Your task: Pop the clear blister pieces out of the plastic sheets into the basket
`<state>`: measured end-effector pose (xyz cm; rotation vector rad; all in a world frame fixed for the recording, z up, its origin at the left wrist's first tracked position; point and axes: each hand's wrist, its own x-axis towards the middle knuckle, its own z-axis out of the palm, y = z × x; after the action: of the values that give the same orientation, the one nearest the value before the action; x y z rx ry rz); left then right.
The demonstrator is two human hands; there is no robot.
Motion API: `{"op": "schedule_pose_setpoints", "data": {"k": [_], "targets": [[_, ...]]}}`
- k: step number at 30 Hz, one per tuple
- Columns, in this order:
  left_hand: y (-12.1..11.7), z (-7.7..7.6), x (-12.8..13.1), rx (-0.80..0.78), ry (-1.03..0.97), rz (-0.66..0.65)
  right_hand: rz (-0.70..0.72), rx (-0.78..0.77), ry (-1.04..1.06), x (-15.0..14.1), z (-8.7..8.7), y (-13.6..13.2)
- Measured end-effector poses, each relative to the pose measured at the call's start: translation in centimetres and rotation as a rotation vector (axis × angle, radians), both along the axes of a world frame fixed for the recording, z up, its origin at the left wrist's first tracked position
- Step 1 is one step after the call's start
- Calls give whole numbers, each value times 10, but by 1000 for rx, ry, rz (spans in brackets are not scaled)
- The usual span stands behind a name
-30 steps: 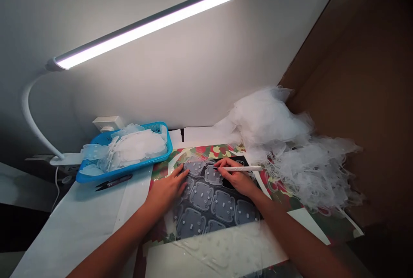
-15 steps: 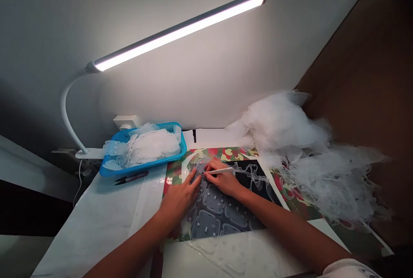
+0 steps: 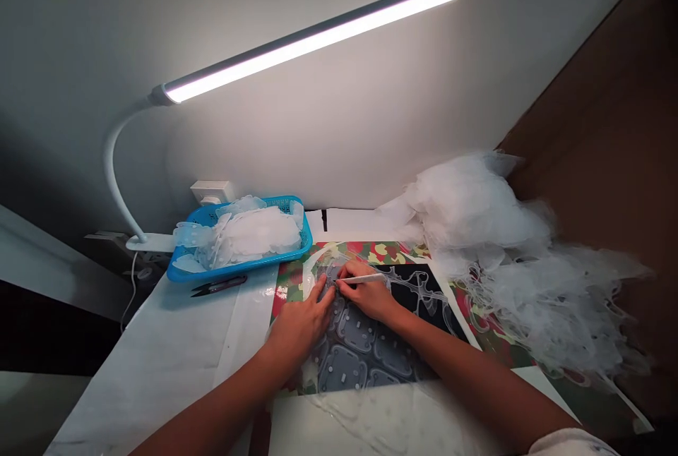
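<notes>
A translucent sheet (image 3: 357, 329) with rounded, outlined pieces and small white spots lies over a black backing (image 3: 413, 279). My left hand (image 3: 304, 315) presses on its upper left part, fingers stretched out and holding nothing. In a pinch, my right hand (image 3: 368, 294) grips a slim white pen-shaped tool (image 3: 369, 278), its tip at the sheet close to my left fingertips. The exact kind of tip is too small to make out. Beside my right hand, thin clear strips of cut sheet (image 3: 424, 290) trail over the black backing.
A blue basket (image 3: 238, 269) full of translucent pieces (image 3: 259, 230) stands at the left, with thread snips (image 3: 218, 286) in front. A lit lamp (image 3: 318, 39) arches above. Heaped translucent scraps (image 3: 551, 286) lie at the right by a brown cardboard panel (image 3: 609, 159).
My right hand and its tool have moved left across the sheet, closer to my left hand. Clear strips now show on the black backing. The view has shifted left.
</notes>
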<state>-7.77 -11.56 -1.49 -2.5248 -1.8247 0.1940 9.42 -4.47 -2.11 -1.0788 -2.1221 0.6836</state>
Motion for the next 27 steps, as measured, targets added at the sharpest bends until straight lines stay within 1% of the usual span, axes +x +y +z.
{"op": "schedule_pose_setpoints", "data": {"k": [6, 12, 18, 21, 24, 26, 27], "targets": [[0, 0, 3, -3, -42, 42, 9, 29, -28, 0, 0, 0], [-1, -3, 1, 16, -36, 21, 12, 26, -53, -1, -1, 0], [0, -2, 1, 23, -16, 30, 17, 40, -63, -4, -3, 0], [1, -1, 2, 11, 3, 25, 22, 16, -61, -1, -1, -1], [1, 0, 2, -5, 3, 21, 59, -24, -73, 3, 3, -2], [1, 1, 2, -10, -16, 22, 72, 3, -99, 3, 2, -4], [1, 2, 2, -12, -25, 20, 77, 48, -131, 0, 0, -6]]}}
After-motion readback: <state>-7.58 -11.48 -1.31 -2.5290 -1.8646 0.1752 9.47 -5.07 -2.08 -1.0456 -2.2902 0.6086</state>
